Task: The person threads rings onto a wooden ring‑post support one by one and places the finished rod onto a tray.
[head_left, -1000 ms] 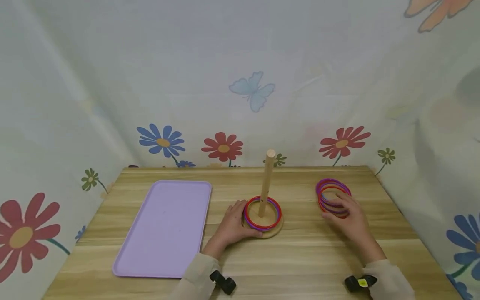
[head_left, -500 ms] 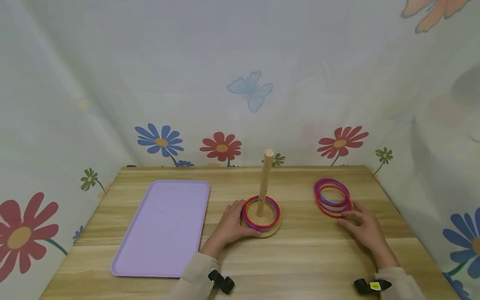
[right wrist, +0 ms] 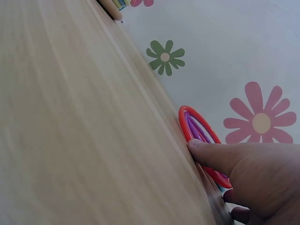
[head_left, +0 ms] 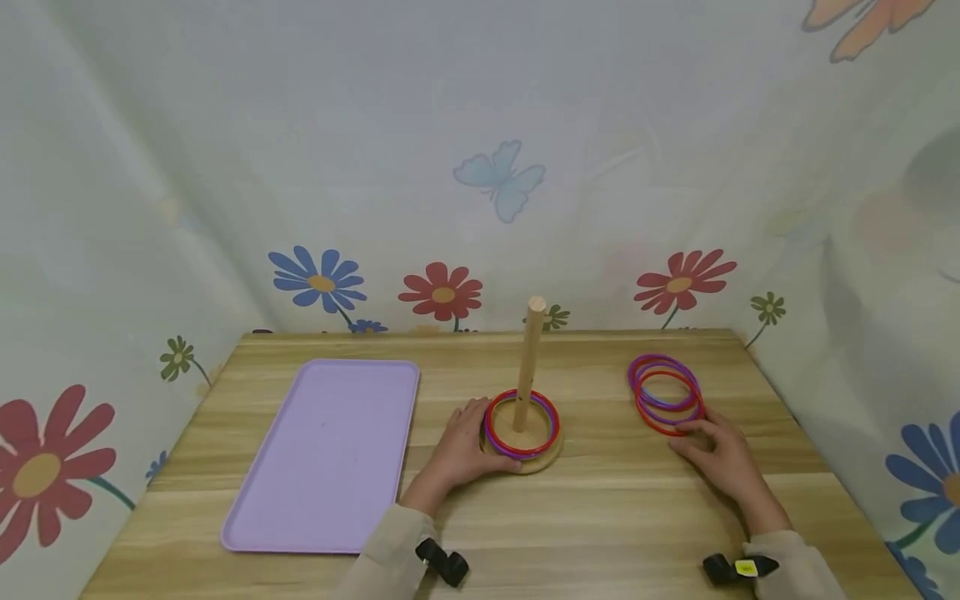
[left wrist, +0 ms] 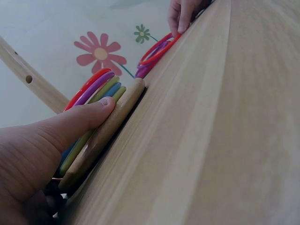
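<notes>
A wooden stand with an upright post (head_left: 529, 358) stands mid-table. Around its foot lies a stack of rings: red (left wrist: 89, 82), purple, yellow-green, blue and green. My left hand (head_left: 461, 450) holds the stand's round base and stack from the left, thumb in front across the lower rings and base edge. To the right lie overlapping loose rings, a red ring (right wrist: 181, 113) on top and purple ones (head_left: 632, 379) beneath. With thumb and fingers my right hand (head_left: 723, 458) pinches the red ring's near right edge; its lower fingers are partly hidden.
A flat lilac tray (head_left: 322, 450) lies on the left part of the wooden table (head_left: 600, 533). Behind the table hangs a pale cloth (head_left: 360, 150) printed with flowers and a butterfly.
My right hand has drawn back from over the loose rings to the red ring's near right edge, then shifted slightly left. My left hand stays at the stand.
</notes>
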{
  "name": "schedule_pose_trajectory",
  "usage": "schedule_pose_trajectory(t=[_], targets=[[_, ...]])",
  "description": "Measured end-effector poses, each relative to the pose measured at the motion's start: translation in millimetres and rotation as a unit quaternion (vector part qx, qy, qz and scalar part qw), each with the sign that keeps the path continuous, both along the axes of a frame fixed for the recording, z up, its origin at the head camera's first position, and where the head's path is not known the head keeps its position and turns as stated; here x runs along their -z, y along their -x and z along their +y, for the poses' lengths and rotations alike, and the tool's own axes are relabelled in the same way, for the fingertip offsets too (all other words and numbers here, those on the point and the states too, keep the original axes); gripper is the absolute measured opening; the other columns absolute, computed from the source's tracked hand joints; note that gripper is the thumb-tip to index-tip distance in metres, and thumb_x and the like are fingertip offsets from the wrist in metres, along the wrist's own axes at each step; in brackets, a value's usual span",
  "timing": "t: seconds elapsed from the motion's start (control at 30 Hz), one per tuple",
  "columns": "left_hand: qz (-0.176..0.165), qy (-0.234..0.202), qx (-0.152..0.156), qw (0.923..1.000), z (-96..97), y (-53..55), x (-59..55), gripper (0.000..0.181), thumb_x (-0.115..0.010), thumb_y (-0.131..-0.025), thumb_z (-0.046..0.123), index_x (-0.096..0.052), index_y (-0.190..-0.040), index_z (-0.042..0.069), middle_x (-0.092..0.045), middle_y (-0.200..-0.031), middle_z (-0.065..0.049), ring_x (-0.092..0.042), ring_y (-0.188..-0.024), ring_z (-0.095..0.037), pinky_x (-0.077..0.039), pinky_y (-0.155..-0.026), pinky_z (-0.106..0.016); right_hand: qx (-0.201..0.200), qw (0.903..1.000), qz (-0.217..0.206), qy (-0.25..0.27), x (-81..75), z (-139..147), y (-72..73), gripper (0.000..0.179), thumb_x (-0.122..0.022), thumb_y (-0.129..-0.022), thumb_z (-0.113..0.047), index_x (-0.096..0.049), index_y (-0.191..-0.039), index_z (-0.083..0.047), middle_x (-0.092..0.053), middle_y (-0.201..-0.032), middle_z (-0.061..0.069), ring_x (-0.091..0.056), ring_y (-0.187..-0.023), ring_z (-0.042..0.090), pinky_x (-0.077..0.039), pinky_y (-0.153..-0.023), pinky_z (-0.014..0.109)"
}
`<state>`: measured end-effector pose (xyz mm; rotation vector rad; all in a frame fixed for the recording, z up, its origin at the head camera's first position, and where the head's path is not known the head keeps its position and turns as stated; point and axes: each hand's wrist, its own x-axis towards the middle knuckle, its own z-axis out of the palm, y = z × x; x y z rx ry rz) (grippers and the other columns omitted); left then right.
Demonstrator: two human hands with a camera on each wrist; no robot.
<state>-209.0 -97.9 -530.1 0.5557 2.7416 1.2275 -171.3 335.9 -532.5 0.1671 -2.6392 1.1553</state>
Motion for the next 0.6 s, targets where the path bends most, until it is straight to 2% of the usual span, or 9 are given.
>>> schedule_pose_trajectory(t=[0.2, 0.47, 0.6], targets=[[0.003, -0.001, 0.004, 1.0000, 0.2, 0.0, -1.0, 0.123, -0.098, -0.069, 0.048, -0.035, -0.160, -0.005, -0.039, -0.164, -0.024, -0.026, -0.157, -0.039, -0.011, -0.131, -0.054, 0.003, 0.9999, 0.011, -0.006, 2.5, 0.4, 1.7, 0.015, -0.085, -0.088, -0.009, -0.075, -0.096, 0.000, -0.044, -0.148, 0.045, -0.034, -0.138, 0.067, -0.025, -0.111, 0.081], [0.001, -0.006, 0.005, 1.0000, -0.3, 0.6, -0.6, 0.122, -0.098, -0.069, 0.048, -0.035, -0.159, -0.006, -0.039, -0.163, -0.025, -0.026, -0.157, -0.041, -0.012, -0.131, -0.054, 0.008, 1.0000, 0.004, 0.004, 4.2, 0.3, 2.2, 0.016, -0.085, -0.089, -0.009, -0.071, -0.087, -0.002, -0.029, -0.156, 0.048, -0.026, -0.143, 0.070, -0.018, -0.116, 0.080], [-0.003, -0.002, 0.003, 1.0000, 0.1, 0.3, -0.4, 0.123, -0.098, -0.069, 0.049, -0.035, -0.160, -0.004, -0.039, -0.164, -0.023, -0.026, -0.158, -0.039, -0.011, -0.131, -0.053, 0.008, 0.9999, 0.009, 0.008, 5.5, 0.6, 1.8, 0.018, -0.086, -0.089, -0.011, -0.069, -0.086, -0.004, -0.028, -0.157, 0.047, -0.025, -0.143, 0.069, -0.018, -0.117, 0.079]])
